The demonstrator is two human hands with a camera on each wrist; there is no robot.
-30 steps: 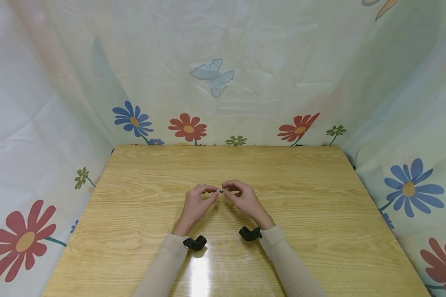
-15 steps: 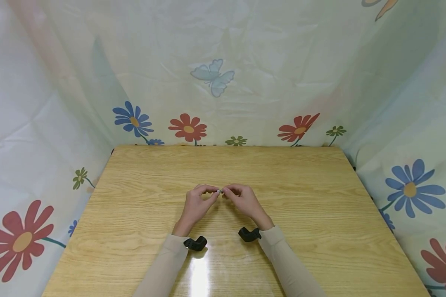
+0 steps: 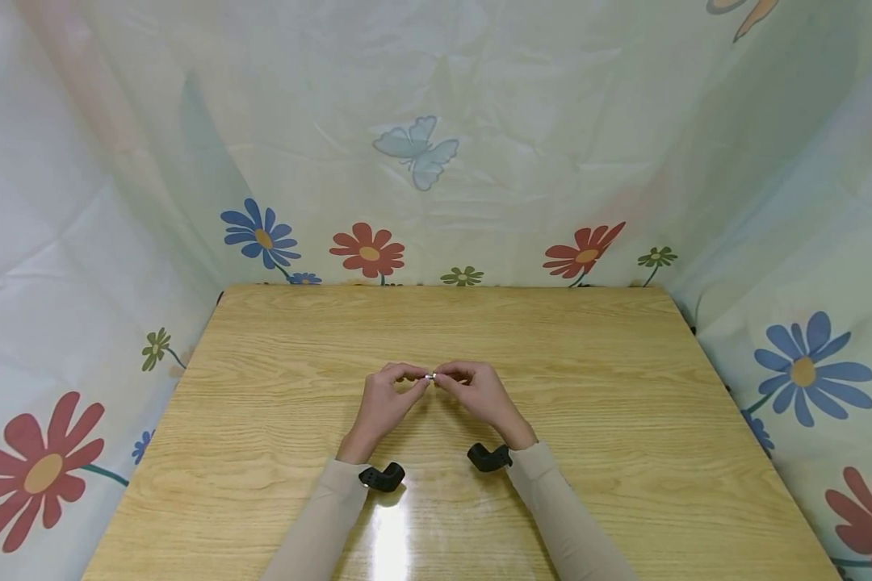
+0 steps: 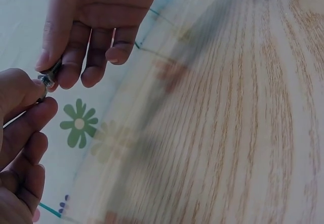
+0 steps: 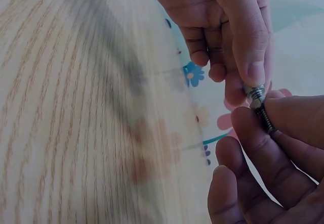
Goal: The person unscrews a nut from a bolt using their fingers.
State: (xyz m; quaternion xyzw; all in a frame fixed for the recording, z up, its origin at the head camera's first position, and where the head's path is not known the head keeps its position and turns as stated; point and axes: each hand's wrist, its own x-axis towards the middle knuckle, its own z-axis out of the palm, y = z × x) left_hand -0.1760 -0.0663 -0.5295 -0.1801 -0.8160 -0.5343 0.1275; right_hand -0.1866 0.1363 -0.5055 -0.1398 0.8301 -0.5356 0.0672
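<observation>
Bolt [image 3: 430, 376] is sitting between two pairs of fingertips in the head view, and from my distant seat I am seeing little more than a bright speck. It is lying roughly midway between the table's [image 3: 574, 347] left and right edges, well in from the far edge, and seems to be held clear of the wood. The left hand [image 3: 387, 399] is pinching one end with thumb and fingers; the right hand [image 3: 482, 395] is pinching the other.

In the left wrist view I am making out a nut-like hex part [image 4: 48, 79] near the left thumb, with dark thread running toward the right hand, whose spare fingers are curling loosely around nothing.

In the right wrist view the right thumb and fingers are gripping the dark thread, the left thumb is pressing on the silvery end, and the hex part is showing between them.

Such narrow fingertip grips are worrying me: a slip could be dropping the bolt and rolling it toward an edge. Holding the pieces out of line could be making the thread bind. Fingers are hiding much, so I am not able to tell how far the parts are engaging.
</observation>
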